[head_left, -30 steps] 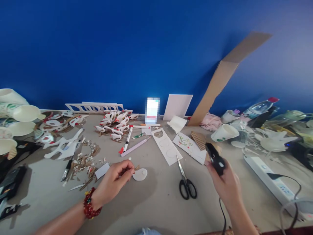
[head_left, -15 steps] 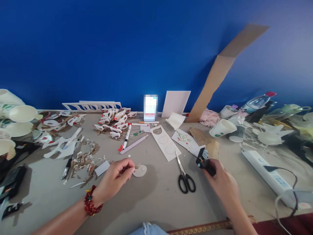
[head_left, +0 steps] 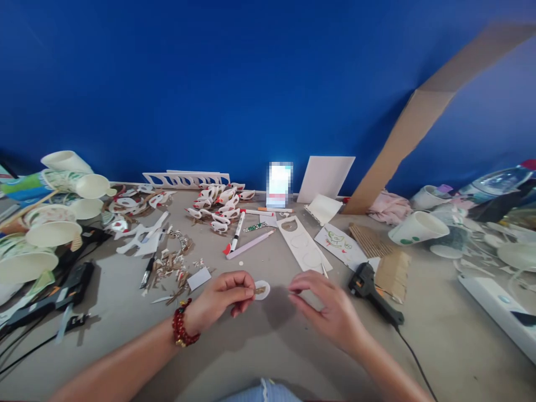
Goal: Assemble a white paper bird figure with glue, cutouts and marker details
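My left hand (head_left: 228,294), with a red bead bracelet at the wrist, pinches a small brown scrap (head_left: 260,290). A small white disc (head_left: 264,285) shows just behind and around the scrap; whether they touch is not clear. To the right, my right hand (head_left: 320,301) hangs over the table with thumb and fingers slightly apart and nothing seen between them. The black glue gun (head_left: 373,293) lies on the table right of my right hand, its cord running toward the front edge.
Scissors (head_left: 324,270) lie mostly hidden behind my right hand. White bird shapes (head_left: 221,204), pens (head_left: 238,230), paper scraps (head_left: 167,268) and a lit phone (head_left: 279,184) are farther back. Cups (head_left: 419,228) and a power strip (head_left: 498,312) stand right.
The glue gun has left my right hand and rests on the table. My right hand has moved left, near the disc. The view has turned left.
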A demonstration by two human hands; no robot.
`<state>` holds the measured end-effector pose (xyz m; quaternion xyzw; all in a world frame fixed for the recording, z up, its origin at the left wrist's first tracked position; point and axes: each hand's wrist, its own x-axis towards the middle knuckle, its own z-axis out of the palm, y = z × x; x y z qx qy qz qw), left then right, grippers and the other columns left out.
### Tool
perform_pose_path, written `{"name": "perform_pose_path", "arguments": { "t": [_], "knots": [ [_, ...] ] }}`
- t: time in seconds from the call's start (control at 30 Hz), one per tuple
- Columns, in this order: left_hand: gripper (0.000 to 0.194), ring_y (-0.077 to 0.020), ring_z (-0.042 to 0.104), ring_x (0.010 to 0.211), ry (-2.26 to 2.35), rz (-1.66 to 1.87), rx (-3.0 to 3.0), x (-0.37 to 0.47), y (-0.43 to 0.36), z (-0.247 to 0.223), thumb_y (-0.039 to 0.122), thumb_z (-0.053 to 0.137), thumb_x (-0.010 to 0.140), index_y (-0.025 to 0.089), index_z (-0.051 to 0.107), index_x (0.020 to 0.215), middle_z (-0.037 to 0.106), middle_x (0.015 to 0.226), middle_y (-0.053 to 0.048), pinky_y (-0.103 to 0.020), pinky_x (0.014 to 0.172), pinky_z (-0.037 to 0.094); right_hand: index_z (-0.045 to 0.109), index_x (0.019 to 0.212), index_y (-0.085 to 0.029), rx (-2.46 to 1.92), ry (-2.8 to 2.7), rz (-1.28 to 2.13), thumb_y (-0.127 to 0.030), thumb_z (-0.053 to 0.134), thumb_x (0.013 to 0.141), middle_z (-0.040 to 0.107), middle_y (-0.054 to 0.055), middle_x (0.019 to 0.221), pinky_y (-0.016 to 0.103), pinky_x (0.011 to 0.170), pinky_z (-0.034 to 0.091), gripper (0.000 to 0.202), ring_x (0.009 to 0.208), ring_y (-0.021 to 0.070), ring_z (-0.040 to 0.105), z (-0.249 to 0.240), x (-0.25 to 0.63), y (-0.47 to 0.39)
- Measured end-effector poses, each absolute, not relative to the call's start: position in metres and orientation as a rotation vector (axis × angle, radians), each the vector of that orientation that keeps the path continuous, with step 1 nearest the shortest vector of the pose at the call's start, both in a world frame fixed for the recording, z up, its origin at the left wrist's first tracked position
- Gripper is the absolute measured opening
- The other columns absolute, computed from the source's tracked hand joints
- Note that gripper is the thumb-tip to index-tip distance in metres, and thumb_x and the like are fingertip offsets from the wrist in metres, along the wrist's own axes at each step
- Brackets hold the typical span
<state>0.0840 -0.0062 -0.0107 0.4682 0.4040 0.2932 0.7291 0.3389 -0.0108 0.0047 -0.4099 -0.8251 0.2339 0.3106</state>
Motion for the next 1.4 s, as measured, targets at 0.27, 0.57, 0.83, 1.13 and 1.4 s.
{"name": "perform_pose_path", "arguments": {
  "t": [0.27, 0.57, 0.83, 1.13, 1.4],
  "knots": [
    [0.021, -0.0075, 0.042, 0.049, 0.787, 0.623, 0.867, 0.080, -0.004, -0.010, 0.035, 0.064, 0.077, 0.016, 0.054, 0.073, 0.052, 0.057, 0.002, -0.019, 0.046, 0.030, 0.062, 0.090, -0.022, -0.912, -2.207, 0.710, -0.017, 0.053, 0.091, 0.069, 0.005, 0.080, 0.029, 0.068, 0.048, 0.010, 0.075, 0.0181, 0.062, 0.003, 0.299, 0.005],
    [0.018, -0.0069, 0.041, 0.047, 0.767, 0.577, 0.830, 0.079, -0.002, -0.017, 0.031, 0.062, 0.078, 0.015, 0.056, 0.073, 0.053, 0.056, 0.002, -0.018, 0.044, 0.028, 0.062, 0.084, -0.021, -0.909, -2.190, 0.813, -0.016, 0.052, 0.088, 0.067, 0.004, 0.077, 0.028, 0.068, 0.046, 0.012, 0.073, 0.0170, 0.060, -0.002, 0.296, 0.007],
    [0.013, -0.0107, 0.051, 0.061, 1.159, 0.689, 1.517, 0.074, 0.002, -0.006, 0.028, 0.054, 0.087, 0.017, 0.055, 0.080, 0.056, 0.069, 0.002, -0.020, 0.053, 0.036, 0.059, 0.069, -0.017, -1.324, -1.846, 1.451, -0.016, 0.055, 0.077, 0.059, -0.003, 0.059, 0.020, 0.050, 0.033, 0.009, 0.054, 0.0103, 0.048, -0.017, 0.294, 0.016],
    [0.031, -0.0252, 0.054, 0.108, 1.151, 0.528, 2.353, 0.072, -0.003, -0.008, 0.029, 0.061, 0.086, 0.020, 0.054, 0.114, 0.057, 0.117, -0.009, -0.038, 0.091, 0.046, 0.061, 0.070, -0.017, -1.435, -1.850, 1.640, -0.021, 0.054, 0.077, 0.056, -0.005, 0.053, 0.019, 0.049, 0.030, 0.011, 0.050, 0.0092, 0.046, -0.035, 0.292, 0.023],
    [0.042, -0.0283, 0.052, 0.113, 1.146, 0.453, 2.468, 0.077, -0.005, -0.030, 0.030, 0.063, 0.085, 0.022, 0.047, 0.123, 0.057, 0.123, -0.008, -0.043, 0.096, 0.046, 0.061, 0.068, -0.019, -1.500, -1.840, 1.606, -0.022, 0.053, 0.074, 0.056, -0.005, 0.048, 0.020, 0.046, 0.031, 0.011, 0.047, 0.0102, 0.046, -0.050, 0.291, 0.023]
  ]
}}
